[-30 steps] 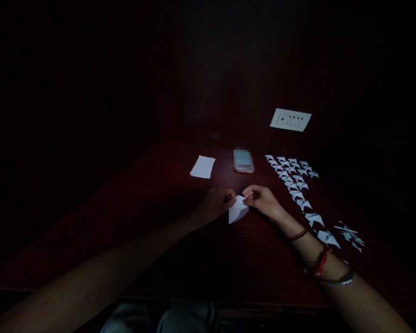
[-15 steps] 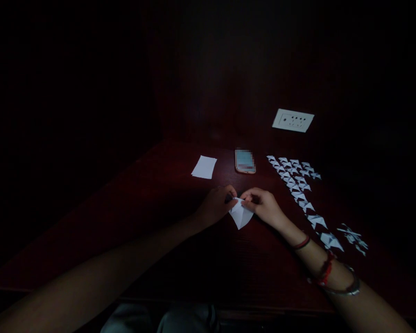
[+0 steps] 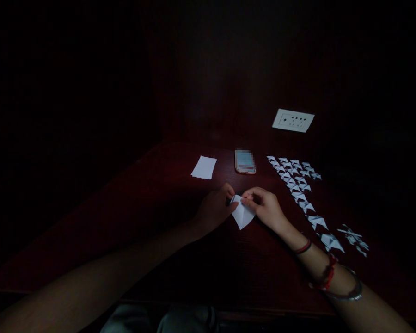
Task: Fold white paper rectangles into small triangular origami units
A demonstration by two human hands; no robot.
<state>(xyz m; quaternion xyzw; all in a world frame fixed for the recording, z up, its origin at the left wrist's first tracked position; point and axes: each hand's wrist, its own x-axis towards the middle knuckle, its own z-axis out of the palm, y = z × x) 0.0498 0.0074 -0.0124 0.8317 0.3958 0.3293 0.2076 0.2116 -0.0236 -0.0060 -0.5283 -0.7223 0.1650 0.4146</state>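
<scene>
A creased sheet of white paper (image 3: 241, 216) is held between my two hands, a pointed corner toward me. My left hand (image 3: 215, 206) grips its left side, thumb on top and fingers curled behind. On the upper right edge, my right hand (image 3: 265, 206) pinches the paper between thumb and fingers. Fingertips hide part of the far edge. Beyond my left hand lies a small stack of white paper (image 3: 204, 167). To the right, folded white paper pieces (image 3: 301, 201) lie in rows.
A phone (image 3: 245, 161) lies on the dark red table (image 3: 142, 199) beyond my hands. Thin paper scraps (image 3: 354, 239) are heaped at the right, near the closest folded pieces. A white socket panel (image 3: 293, 120) is set in the wall behind.
My left fingers have shifted slightly on the upper left of the paper, showing more of that edge. The paper has moved a little to the right.
</scene>
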